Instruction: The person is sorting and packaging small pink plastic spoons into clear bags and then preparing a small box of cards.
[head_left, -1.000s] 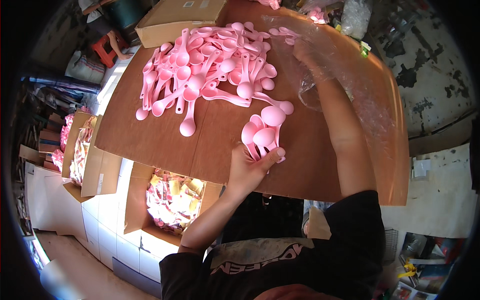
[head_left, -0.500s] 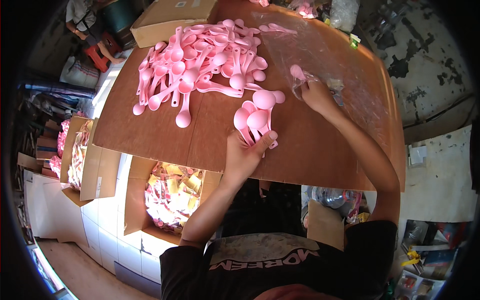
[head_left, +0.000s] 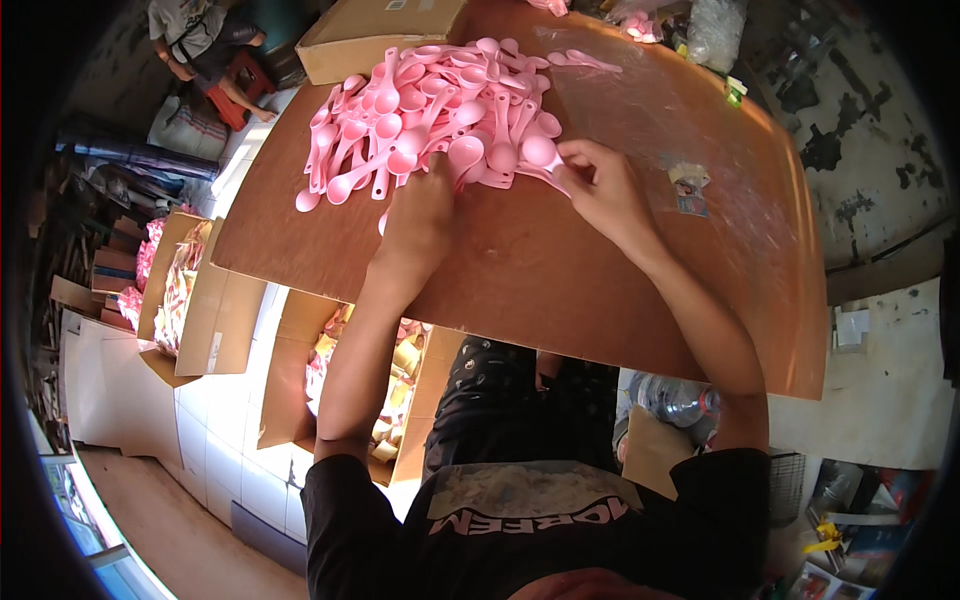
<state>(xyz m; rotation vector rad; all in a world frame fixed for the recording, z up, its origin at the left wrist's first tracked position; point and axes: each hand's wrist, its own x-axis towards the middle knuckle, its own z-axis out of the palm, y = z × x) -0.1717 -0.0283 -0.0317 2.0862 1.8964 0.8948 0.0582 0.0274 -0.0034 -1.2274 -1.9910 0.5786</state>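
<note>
A big heap of pink plastic measuring spoons point(head_left: 410, 110) lies on the brown wooden table. At the heap's front edge is my left hand point(head_left: 420, 215), back of the hand up. Its fingers reach in among the spoons and are hidden, so I cannot see what they grip. My right hand point(head_left: 605, 190) pinches the handle of one pink measuring spoon point(head_left: 540, 152) between thumb and forefinger, at the right side of the heap. A few more spoons point(head_left: 585, 61) lie apart at the back.
Clear plastic sheeting point(head_left: 640, 110) covers the table's right part, with a small printed packet point(head_left: 690, 188) on it. A closed cardboard box point(head_left: 375, 40) stands behind the heap. Below, left, an open carton point(head_left: 285, 370) holds packed pieces. Someone sits at the far left.
My left hand has moved forward and left into the heap; its bunch of spoons is out of sight. My right hand came left from the plastic to the heap's edge. The view shifted slightly.
</note>
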